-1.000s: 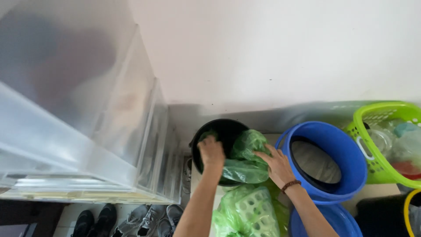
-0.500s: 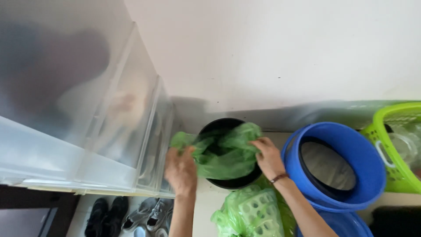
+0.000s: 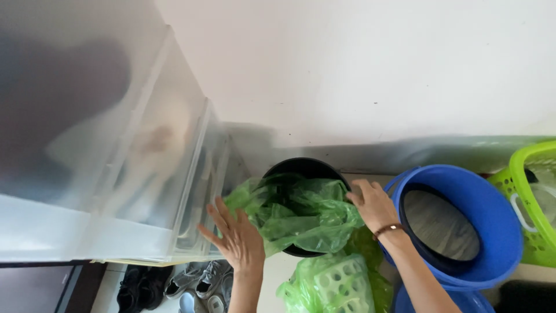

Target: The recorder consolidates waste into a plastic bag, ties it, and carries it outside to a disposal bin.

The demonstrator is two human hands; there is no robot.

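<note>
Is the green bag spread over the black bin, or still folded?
Spread: the green bag covers most of the black bin opening, draping over its near rim.

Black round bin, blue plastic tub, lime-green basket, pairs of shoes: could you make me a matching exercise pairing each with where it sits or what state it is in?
Things:
1. Black round bin
2. Blue plastic tub
3. Lime-green plastic laundry basket
4. Pairs of shoes

Descriptions:
A. On the floor at bottom left, below the clear drawers
B. At the far right edge, partly cut off
C. Draped with a thin green plastic bag, hands on both sides
D. Just right of the right hand, dark liner inside

Pairs: 1-C, 2-D, 3-B, 4-A
</note>
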